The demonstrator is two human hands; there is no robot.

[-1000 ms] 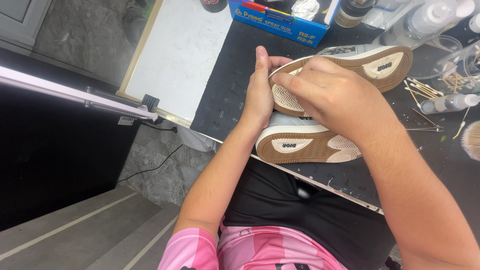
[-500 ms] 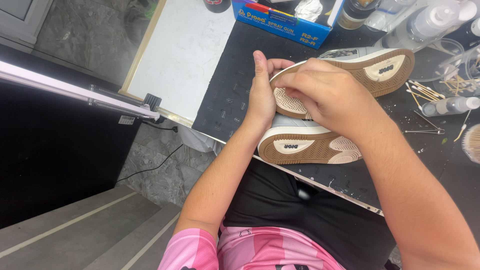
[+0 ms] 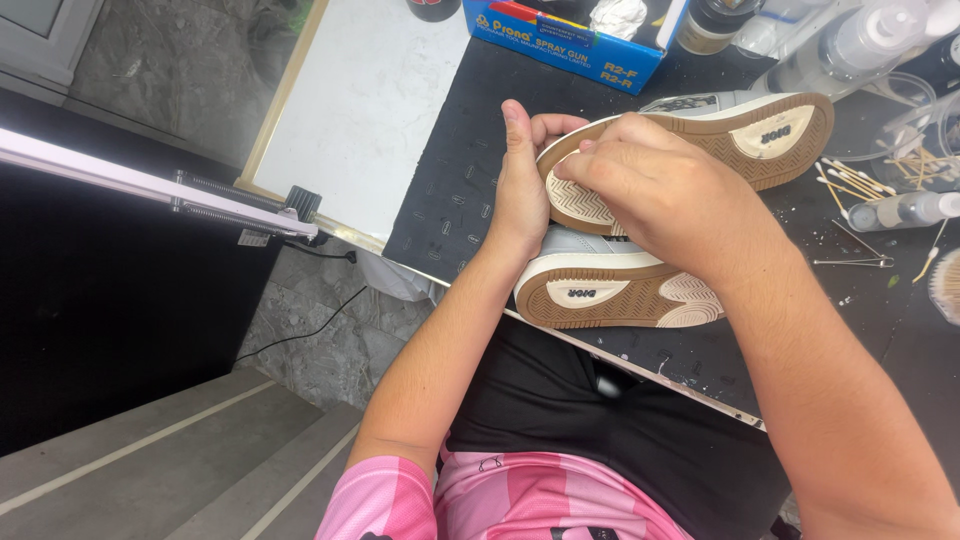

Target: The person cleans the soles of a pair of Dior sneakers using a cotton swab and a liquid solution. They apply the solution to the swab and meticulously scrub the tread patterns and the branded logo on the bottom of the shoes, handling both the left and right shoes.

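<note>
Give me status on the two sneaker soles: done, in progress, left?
Done: cannot tell; neither sole is visibly finished. In hand: left hand braces the toe of the upper white sneaker with tan rubber sole, right hand presses fingertips on its forefoot tread. Left: the second matching sneaker lies sole-up on the black mat, untouched.

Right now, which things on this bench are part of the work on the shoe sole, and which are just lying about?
In hand:
- upturned sneaker with tan and white rubber sole
- left hand, gripping its toe end
- right hand, pressed on the sole

Lying about:
- second matching sneaker, sole up
- blue cardboard box
- scattered cotton swabs
- clear plastic bottles
- black work mat
</note>
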